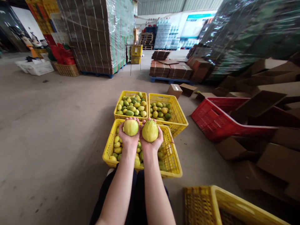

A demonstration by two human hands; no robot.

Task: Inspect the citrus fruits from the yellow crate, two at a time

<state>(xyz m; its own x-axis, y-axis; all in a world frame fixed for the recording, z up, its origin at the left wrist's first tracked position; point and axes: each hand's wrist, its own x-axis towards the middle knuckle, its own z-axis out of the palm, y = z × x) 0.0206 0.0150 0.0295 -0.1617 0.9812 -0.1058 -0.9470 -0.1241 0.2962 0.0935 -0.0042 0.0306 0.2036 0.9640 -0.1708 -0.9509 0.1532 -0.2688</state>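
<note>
Both palms face up over the near yellow crate (176, 156), which holds several green and yellow fruits. A round yellow-green fruit (130, 127) rests in my left hand (127, 137), its fingers curled around the sides. Beside it, my right hand (152, 145) cradles a slightly larger yellow-green fruit (150, 131). The two hands are side by side, close together. Beyond them stand a back left crate (131, 117) full of similar fruits and a back right crate (179, 115) with fruits mostly toward its left side.
A red crate (211, 122) with cardboard inside is on the right, beside a heap of cardboard boxes (278, 159). Another yellow crate (212, 203) sits at the lower right. Flattened cartons (171, 70) on a blue pallet and wrapped stacks (91, 37) stand farther back.
</note>
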